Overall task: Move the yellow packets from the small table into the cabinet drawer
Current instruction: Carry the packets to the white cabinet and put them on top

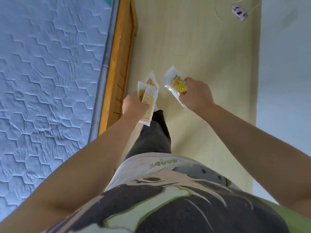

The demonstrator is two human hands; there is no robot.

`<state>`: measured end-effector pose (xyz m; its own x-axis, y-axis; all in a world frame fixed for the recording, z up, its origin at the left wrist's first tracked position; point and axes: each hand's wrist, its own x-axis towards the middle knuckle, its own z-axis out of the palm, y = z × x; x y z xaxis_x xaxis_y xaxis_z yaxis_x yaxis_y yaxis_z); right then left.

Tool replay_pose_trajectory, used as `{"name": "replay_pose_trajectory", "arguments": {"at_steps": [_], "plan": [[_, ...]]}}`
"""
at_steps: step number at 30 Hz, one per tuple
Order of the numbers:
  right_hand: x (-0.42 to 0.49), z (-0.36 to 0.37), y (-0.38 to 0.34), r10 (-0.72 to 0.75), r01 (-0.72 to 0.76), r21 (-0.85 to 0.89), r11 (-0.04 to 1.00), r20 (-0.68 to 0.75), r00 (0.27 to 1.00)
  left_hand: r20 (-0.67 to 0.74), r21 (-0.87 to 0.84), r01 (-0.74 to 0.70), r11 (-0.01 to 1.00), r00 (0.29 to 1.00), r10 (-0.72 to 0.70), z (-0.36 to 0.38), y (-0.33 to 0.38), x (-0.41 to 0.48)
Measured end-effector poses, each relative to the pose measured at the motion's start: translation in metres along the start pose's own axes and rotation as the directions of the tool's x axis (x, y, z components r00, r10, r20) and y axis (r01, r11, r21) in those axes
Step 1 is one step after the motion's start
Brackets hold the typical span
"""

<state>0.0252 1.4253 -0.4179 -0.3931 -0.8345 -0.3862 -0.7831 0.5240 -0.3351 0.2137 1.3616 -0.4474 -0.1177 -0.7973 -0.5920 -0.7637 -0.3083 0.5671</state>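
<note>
Packets (pixel 176 86): yellow, in clear wrapping, split into two lots, one in each hand; none lies on the floor in view.
Left hand (pixel 134 105): fingers curled round the left lot (pixel 148 98), a fan of what looks like three packets, gripped low down with the upper ends splaying free.
Right hand (pixel 196 93): closed round the right lot (pixel 175 81), clamped on the yellow part; clear wrapper sticks out above and below the fist. The count cannot be read.
Position: both hands are held out in front of the body, apart from each other, above the pale floor (pixel 193 47), beside the wooden bed frame (pixel 117 64) and the blue quilted mattress (pixel 50 73). One dark trouser leg (pixel 154 132) reaches forward below the hands.
Table and drawer: neither is in view.
Stage, as judged: carrying; pick-up done, deposit not yet done.
Risk, slipping: the left lot is held by one end only, so a slick wrapper could slide out of the fan and drop.
Risk, drawer: no hand is free to pull a closed drawer, and moving everything into one hand could spill packets.
Risk, floor: a purple object (pixel 239 12) with a thin cord (pixel 216 13) lies well ahead to the right, a trip hazard if the path goes that way.
</note>
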Motion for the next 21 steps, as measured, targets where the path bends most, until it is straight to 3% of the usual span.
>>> {"name": "replay_pose_trajectory", "arguments": {"at_steps": [7,11,21], "plan": [[0.173,-0.066,-0.057,-0.026,0.027,-0.041,0.999,0.033,0.999,0.045,0.047,-0.032,0.998,0.999,0.03,-0.061,0.113,0.149],[0.258,-0.098,-0.088,-0.066,0.07,-0.07,0.995,0.05,0.997,-0.004,-0.005,0.013,1.0,1.0,-0.013,-0.091,0.164,0.22],[0.52,-0.172,-0.163,-0.33,0.351,-0.163,0.922,0.139,0.934,-0.129,-0.133,0.207,0.969,0.966,-0.224,-0.146,0.27,0.403]]}}
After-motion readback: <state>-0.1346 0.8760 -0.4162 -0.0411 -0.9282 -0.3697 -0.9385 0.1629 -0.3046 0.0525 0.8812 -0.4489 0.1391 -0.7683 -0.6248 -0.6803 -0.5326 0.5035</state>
